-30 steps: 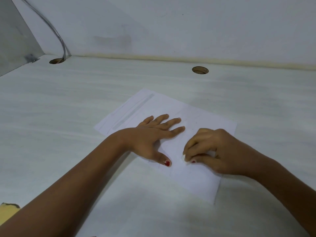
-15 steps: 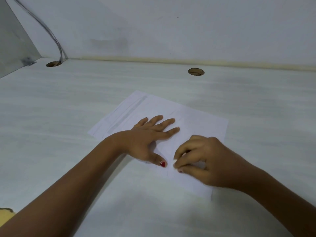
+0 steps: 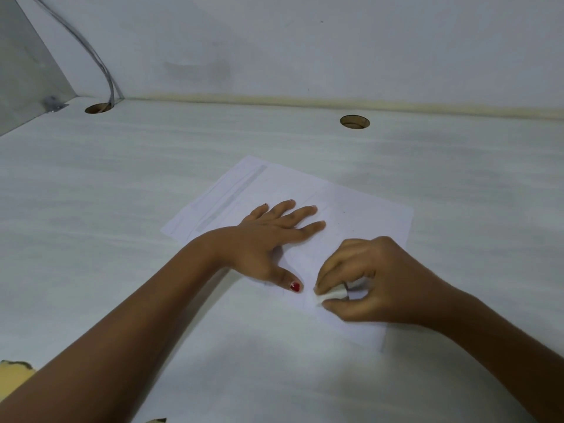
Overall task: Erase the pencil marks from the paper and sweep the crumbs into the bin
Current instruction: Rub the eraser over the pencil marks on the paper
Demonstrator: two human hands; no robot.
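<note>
A white sheet of paper point(image 3: 360, 209) lies at an angle on the pale desk point(image 3: 122, 193), with faint pencil lines and a grey smudged band along its left side. My left hand point(image 3: 268, 239) lies flat on the sheet, fingers spread, pressing it down. Just to its right, my right hand point(image 3: 372, 279) pinches a small white eraser point(image 3: 331, 296) between thumb and fingertips, its tip against the paper near the sheet's front edge. A few tiny dark specks dot the paper beyond my right hand. No bin is in view.
Two round cable holes are cut in the desk, one at the back left point(image 3: 97, 108) with grey cables point(image 3: 100, 65) running into it, one at the back middle point(image 3: 354, 121). A white wall stands behind. A yellow chipped edge point(image 3: 15, 374) shows at the bottom left.
My right hand with the eraser has shifted slightly left and nearer along the paper, its fingers loosening so the eraser now shows. My left hand stays flat on the sheet.
</note>
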